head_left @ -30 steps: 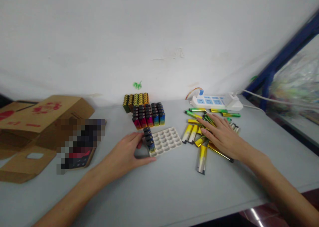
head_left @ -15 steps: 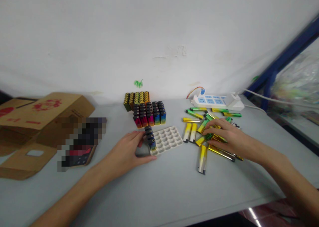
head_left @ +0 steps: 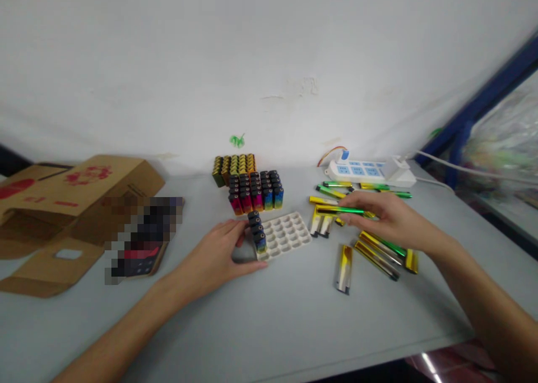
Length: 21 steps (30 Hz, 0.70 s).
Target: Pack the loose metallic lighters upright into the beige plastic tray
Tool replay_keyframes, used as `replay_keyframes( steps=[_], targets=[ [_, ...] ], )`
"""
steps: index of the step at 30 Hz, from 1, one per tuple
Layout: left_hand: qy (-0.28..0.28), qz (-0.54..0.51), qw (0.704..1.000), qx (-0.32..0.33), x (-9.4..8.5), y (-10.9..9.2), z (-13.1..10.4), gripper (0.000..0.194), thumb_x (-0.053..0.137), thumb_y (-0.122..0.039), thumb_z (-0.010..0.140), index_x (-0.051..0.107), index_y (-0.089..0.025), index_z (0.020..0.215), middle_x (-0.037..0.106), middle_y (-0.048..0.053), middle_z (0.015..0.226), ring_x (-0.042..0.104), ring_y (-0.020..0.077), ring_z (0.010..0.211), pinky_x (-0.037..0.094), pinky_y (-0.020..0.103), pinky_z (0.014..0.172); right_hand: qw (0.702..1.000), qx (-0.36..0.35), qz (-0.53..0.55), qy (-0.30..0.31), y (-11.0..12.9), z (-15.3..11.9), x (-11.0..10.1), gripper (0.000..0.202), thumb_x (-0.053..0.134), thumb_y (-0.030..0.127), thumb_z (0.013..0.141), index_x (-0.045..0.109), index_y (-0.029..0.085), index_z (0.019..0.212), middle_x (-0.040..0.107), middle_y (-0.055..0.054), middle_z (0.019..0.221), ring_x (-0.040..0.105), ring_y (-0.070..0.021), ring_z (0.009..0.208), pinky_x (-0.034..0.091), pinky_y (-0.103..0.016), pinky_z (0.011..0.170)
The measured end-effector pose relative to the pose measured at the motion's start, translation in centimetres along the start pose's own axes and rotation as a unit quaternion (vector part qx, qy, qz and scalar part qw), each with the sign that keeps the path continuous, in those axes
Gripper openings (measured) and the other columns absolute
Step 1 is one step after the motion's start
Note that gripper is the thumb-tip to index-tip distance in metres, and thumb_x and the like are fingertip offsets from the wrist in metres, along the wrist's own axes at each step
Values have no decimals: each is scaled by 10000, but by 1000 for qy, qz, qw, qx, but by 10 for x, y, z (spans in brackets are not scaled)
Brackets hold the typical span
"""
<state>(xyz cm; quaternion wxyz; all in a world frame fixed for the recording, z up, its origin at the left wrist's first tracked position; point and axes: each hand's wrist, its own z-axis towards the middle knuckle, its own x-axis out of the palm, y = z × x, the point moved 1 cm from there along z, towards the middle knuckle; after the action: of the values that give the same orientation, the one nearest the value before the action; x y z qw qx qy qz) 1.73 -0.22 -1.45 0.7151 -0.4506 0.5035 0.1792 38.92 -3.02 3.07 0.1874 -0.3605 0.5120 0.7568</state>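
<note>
My left hand (head_left: pixel 222 247) is at the left end of a white moulded tray (head_left: pixel 290 234), its thumb at the front corner and its fingers curled behind. Several dark-topped blue lighters (head_left: pixel 259 238) stand in a row in the tray's left end; the other visible pockets hold nothing. To the right, my right hand (head_left: pixel 382 215) is raised over the loose lighters. Between its thumb and fingers is a shiny yellow-green lighter (head_left: pixel 340 210), held lengthwise; the fingers partly hide it, and more may be in the grasp. Yellow lighters (head_left: pixel 378 257) lie on the table below this hand.
Behind the tray stand blocks of upright pink and blue lighters (head_left: pixel 254 195) and gold-topped ones (head_left: pixel 233 167). A white power strip (head_left: pixel 357 172) lies by the wall. On the left are an open cardboard box (head_left: pixel 79 198) and a partly blurred phone (head_left: pixel 147 254).
My right hand has lifted from the pile with a yellow-green lighter in its fingers, and fewer lighters lie beneath it. My left hand stays at the tray; the view has shifted slightly.
</note>
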Motion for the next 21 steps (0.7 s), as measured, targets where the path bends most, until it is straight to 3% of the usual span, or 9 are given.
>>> replay_keyframes(
  steps=[7, 11, 15, 18, 21],
  targets=[
    [6, -1, 1000, 2, 1, 1, 0, 561, 804, -747, 803, 515, -267, 824, 681, 49, 887, 701, 300, 867, 580, 419, 818, 981, 35, 191, 6, 17, 40, 22, 385, 801, 548, 962, 803, 194, 1114, 806, -57, 968, 711, -186, 745, 595, -318, 636],
    [4, 1, 1000, 10, 1, 1, 0, 553, 796, -753, 815, 550, -261, 869, 687, 47, 893, 701, 291, 868, 577, 402, 813, 972, 23, 234, 0, 35, 55, 34, 341, 781, 548, 982, 771, 209, 1019, 805, -54, 1016, 749, -226, 908, 637, -359, 777],
    [11, -5, 1000, 3, 0, 0, 1, 556, 794, -757, 808, 586, -252, 913, 690, 51, 908, 704, 299, 888, 578, 411, 835, 933, 48, 355, 35, 43, 55, 57, 358, 688, 562, 1050, 704, 214, 1131, 798, -76, 1159, 774, -229, 1037, 640, -374, 877],
    [21, -10, 1000, -6, 0, -1, 1, 560, 792, -759, 800, 577, -252, 897, 690, 63, 929, 704, 314, 908, 576, 426, 849, 900, 56, 429, 51, 43, 50, 76, 379, 650, 589, 1067, 641, 221, 1153, 780, -51, 1056, 753, -180, 865, 611, -330, 772],
    [22, -10, 1000, -9, -1, -2, 1, 553, 783, -754, 807, 548, -258, 870, 685, 64, 930, 697, 312, 900, 568, 426, 846, 878, 65, 474, 29, 43, 48, 88, 400, 692, 602, 1036, 626, 245, 1203, 635, 47, 796, 555, -115, 613, 467, -253, 587]
  ],
)
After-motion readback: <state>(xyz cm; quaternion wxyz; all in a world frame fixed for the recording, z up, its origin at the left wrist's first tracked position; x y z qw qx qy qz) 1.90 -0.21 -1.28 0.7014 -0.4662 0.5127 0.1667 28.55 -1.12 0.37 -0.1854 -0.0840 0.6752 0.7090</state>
